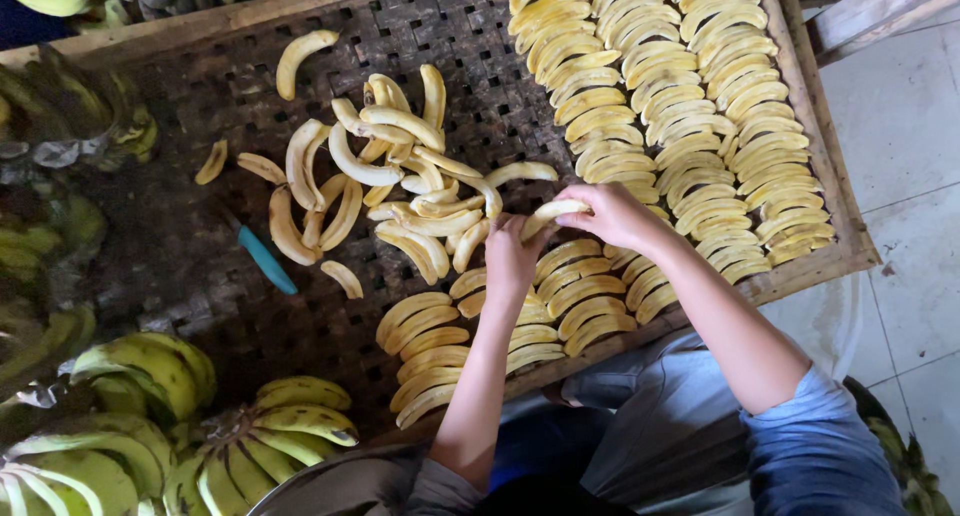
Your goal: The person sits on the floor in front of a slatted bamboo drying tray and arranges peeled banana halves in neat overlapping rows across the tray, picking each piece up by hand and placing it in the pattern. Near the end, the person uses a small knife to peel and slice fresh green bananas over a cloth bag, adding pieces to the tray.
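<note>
1. Right hand (pixel 610 214) pinches a peeled banana (pixel 553 211) by one end above the woven tray (pixel 180 266), beside the loose pile (pixel 400 191).
2. Left hand (pixel 512 259), fingers curled, touches the banana's other end; whether it grips is unclear.
3. Soft, light and likely slippery, the fruit wants gentle support at both ends.
4. Both forearms reach forward over neat rows (pixel 690 106).

there is one view only, from a camera worn on the person's head. it looks almost straight down from close above onto a woven drying tray (pixel 180 266) that fills most of the frame and sits tilted in it. the person's own forearms reach in from the bottom edge. a tiled floor (pixel 905 126) shows at the right side.
</note>
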Demonstrator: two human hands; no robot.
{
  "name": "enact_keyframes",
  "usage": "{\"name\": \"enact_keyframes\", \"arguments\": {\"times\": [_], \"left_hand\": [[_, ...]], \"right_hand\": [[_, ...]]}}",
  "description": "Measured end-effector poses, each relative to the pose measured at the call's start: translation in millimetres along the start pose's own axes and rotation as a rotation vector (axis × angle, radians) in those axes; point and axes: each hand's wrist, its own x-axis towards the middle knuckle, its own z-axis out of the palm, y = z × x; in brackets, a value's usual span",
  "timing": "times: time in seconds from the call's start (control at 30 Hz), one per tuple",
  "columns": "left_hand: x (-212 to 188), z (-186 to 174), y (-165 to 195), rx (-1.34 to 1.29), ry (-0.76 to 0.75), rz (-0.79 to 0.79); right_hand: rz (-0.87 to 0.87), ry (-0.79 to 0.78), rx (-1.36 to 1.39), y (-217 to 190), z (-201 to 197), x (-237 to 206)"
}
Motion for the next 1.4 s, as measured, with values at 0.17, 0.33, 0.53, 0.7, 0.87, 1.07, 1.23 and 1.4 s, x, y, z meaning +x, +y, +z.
{"name": "enact_keyframes", "arguments": {"times": [0.17, 0.33, 0.53, 0.7, 0.87, 1.07, 1.23, 1.4], "left_hand": [[-1, 5, 1, -0.061, -0.155, -0.174], [1, 0, 6, 0.034, -0.176, -0.213], [5, -7, 12, 0.15, -0.309, -0.083], [4, -4, 9, 0.093, -0.314, 0.009], [14, -4, 12, -0.178, -0.387, -0.3], [10, 10, 31, -1.272, -0.096, -0.519], [14, 9, 34, -1.278, -0.048, -0.421], [20, -5, 19, -0.702, -0.124, -0.347]], "right_hand": [[-0.073, -0.027, -0.08, 37, 13, 12], [0.036, -0.049, -0.147, 49, 23, 14], [0.082, -0.074, -0.236, 53, 19, 13], [0.068, -0.08, -0.177, 34, 3, 9], [-0.029, 0.092, 0.107, -18, -21, -12], [-0.133, 0.4, 0.21, -37, -4, -12], [0.457, -0.065, 1.099, -10, 21, 9], [0.265, -0.083, 0.884, 35, 25, 18]]}}
